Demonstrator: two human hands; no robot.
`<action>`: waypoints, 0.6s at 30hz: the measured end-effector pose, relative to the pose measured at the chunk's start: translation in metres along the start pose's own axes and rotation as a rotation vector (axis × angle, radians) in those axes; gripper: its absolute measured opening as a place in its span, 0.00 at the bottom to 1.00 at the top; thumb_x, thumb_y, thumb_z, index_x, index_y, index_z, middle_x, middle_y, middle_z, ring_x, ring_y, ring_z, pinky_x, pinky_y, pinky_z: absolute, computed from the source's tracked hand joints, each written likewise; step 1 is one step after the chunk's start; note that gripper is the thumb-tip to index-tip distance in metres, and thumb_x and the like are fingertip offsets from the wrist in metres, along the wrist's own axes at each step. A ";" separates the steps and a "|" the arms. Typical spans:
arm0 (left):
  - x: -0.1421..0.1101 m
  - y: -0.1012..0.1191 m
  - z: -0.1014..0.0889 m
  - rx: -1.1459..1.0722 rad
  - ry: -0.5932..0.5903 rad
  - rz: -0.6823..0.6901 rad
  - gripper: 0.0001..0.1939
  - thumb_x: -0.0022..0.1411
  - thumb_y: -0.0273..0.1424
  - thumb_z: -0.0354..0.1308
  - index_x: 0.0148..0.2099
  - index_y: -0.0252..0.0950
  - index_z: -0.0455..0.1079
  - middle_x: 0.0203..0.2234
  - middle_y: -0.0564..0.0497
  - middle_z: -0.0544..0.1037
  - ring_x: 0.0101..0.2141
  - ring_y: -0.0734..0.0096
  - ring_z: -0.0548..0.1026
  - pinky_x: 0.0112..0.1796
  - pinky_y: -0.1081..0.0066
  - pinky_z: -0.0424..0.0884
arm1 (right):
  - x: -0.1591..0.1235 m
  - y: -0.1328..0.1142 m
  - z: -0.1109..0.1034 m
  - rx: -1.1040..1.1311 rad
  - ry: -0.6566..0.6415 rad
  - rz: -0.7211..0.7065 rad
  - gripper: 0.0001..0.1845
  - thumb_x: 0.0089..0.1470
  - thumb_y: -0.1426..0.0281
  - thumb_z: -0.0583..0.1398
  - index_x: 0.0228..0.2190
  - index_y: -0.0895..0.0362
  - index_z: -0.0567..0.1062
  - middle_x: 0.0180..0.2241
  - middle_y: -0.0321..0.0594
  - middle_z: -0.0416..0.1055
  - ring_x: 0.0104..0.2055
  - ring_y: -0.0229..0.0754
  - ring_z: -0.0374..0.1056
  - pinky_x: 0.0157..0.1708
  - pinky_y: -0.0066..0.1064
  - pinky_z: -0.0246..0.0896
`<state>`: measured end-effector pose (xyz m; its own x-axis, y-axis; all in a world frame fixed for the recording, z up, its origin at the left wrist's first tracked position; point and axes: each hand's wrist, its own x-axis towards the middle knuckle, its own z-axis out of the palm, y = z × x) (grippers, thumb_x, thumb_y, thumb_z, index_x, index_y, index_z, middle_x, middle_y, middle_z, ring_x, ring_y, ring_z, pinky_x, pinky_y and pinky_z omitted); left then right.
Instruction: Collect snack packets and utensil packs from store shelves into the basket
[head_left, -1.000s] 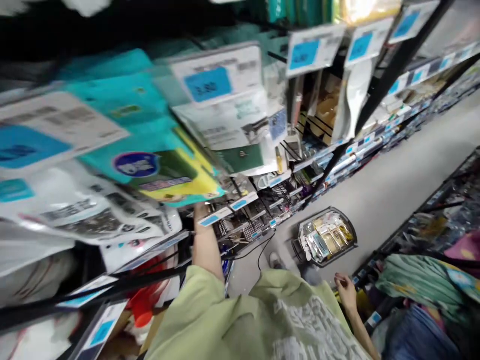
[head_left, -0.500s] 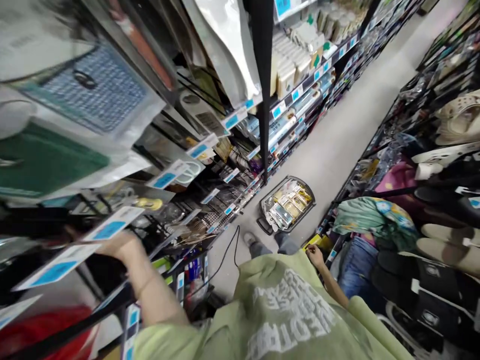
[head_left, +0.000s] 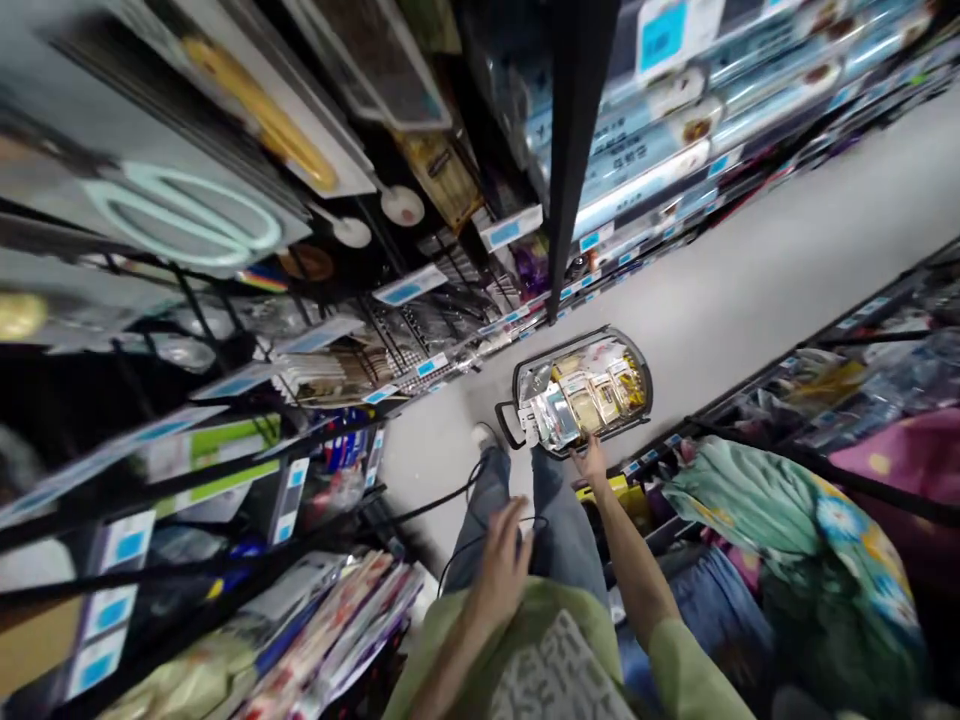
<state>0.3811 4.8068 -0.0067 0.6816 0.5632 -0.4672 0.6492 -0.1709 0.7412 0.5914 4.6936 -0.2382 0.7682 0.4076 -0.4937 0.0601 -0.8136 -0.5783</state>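
My left hand (head_left: pixel 504 560) hangs in front of my thighs, slightly blurred, its fingers apart and nothing seen in it. A thin black cable (head_left: pixel 442 497) runs close by it. My right hand (head_left: pixel 590 461) is at the near rim of a dark-framed shopping basket (head_left: pixel 514 385) on the floor. Its thumb and a finger stand apart at that rim; whether they touch it I cannot tell. Inside the basket lie several packaged goods, among them yellow-edged packs (head_left: pixel 581 403) and a light blue pack (head_left: pixel 560 415). The basket's black handle (head_left: pixel 510 425) sticks out toward my feet.
Shelves with price tags (head_left: pixel 409 285) and hanging goods line the left, including mint-handled scissors (head_left: pixel 187 215). A black post (head_left: pixel 574 150) rises beside the basket. On the right are a green floral cloth (head_left: pixel 750 490) and jeans (head_left: pixel 705 600). Grey floor (head_left: pixel 772 260) stretches along the aisle.
My left hand has come away from the left shelf to in front of my legs. My right hand has moved forward to the basket's rim. The view has lowered and turned.
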 end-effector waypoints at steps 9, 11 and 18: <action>-0.050 -0.037 0.077 -0.185 -0.446 -0.038 0.29 0.69 0.37 0.50 0.67 0.74 0.59 0.60 0.53 0.74 0.61 0.50 0.71 0.65 0.52 0.67 | 0.052 0.026 0.082 -0.117 -0.002 0.119 0.26 0.54 0.62 0.64 0.51 0.63 0.70 0.51 0.60 0.69 0.49 0.56 0.70 0.48 0.40 0.65; -0.041 -0.045 0.068 -0.178 -0.445 -0.096 0.27 0.69 0.38 0.49 0.66 0.73 0.62 0.60 0.52 0.74 0.62 0.50 0.71 0.65 0.52 0.66 | 0.052 0.030 0.082 -0.130 -0.006 0.123 0.24 0.54 0.63 0.64 0.49 0.62 0.71 0.50 0.59 0.70 0.49 0.55 0.71 0.48 0.39 0.65; -0.004 -0.060 0.041 -0.228 -0.263 -0.205 0.19 0.68 0.37 0.51 0.55 0.63 0.74 0.53 0.48 0.78 0.58 0.48 0.75 0.62 0.48 0.69 | 0.046 0.028 0.059 -0.114 -0.016 0.093 0.25 0.50 0.61 0.66 0.47 0.61 0.73 0.47 0.57 0.77 0.46 0.55 0.74 0.49 0.41 0.66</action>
<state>0.3533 4.7819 -0.0689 0.6281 0.3357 -0.7020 0.7092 0.1243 0.6940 0.5912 4.7142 -0.3152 0.7638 0.3337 -0.5525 0.0618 -0.8899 -0.4520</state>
